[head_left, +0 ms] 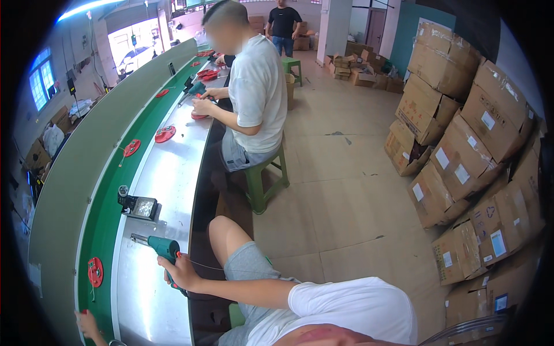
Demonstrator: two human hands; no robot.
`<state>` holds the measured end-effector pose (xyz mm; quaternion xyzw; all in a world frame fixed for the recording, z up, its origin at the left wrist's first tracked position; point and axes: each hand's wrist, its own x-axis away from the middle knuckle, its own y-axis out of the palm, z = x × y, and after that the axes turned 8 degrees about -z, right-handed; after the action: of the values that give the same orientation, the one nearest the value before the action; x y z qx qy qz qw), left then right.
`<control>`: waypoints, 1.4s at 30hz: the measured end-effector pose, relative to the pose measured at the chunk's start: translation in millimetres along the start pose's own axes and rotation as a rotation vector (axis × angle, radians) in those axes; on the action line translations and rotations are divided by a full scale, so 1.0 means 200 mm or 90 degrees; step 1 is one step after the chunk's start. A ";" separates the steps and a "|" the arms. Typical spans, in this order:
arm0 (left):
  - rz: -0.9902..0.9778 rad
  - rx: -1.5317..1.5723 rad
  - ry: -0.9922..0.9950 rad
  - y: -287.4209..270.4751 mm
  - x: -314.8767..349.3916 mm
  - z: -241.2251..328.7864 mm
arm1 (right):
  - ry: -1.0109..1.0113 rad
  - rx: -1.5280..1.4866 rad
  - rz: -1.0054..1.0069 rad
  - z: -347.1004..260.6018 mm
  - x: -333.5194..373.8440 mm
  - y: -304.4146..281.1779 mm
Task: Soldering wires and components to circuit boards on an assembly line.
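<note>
My right hand (183,273) is closed round the handle of a teal soldering gun (163,247). Its metal tip points left over the silvery worktop, and a thin wire trails from it. At the lower left edge, my left hand (88,326) reaches over the green conveyor belt (107,216). A small red piece (85,312) shows at its fingertips; the rest is hidden. Just beyond that hand, a round red part (95,271) with a pale wire lies on the belt. A soldering stand (138,206) with a tray sits on the worktop beyond the gun.
More red round parts (131,148) lie along the belt and worktop (173,184). A co-worker (257,86) sits on a green stool (265,179) farther along, hands at another tool. Another person (283,26) stands at the back. Cardboard boxes (461,155) are stacked at the right.
</note>
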<state>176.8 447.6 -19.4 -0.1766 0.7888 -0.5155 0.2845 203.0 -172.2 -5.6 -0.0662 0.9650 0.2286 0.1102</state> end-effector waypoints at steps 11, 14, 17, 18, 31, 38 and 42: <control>-0.300 0.222 0.030 0.10 -0.03 -0.01 | 0.003 0.035 0.000 0.00 0.01 -0.02; -0.431 0.238 -0.117 -0.09 0.07 0.14 | 0.017 0.059 0.009 0.00 0.01 -0.05; -0.339 0.177 -0.274 -0.30 0.19 0.40 | 0.008 0.081 0.031 0.02 0.01 -0.11; -0.299 0.153 -0.344 -0.79 0.44 0.57 | 0.009 0.077 0.025 0.01 0.01 -0.08; 0.000 0.324 -0.059 0.22 -0.22 0.31 | 0.028 0.082 0.006 -0.01 0.02 -0.04; 0.039 0.391 -0.018 0.01 -0.21 0.33 | 0.016 0.082 -0.027 0.03 0.01 -0.07; 0.040 0.471 -0.026 -0.16 -0.21 0.27 | 0.000 0.059 -0.016 0.02 0.01 -0.03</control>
<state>244.2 420.2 4.1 -0.0476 0.5484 -0.7530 0.3605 202.3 -175.7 -12.0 -0.0728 0.9736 0.1827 0.1159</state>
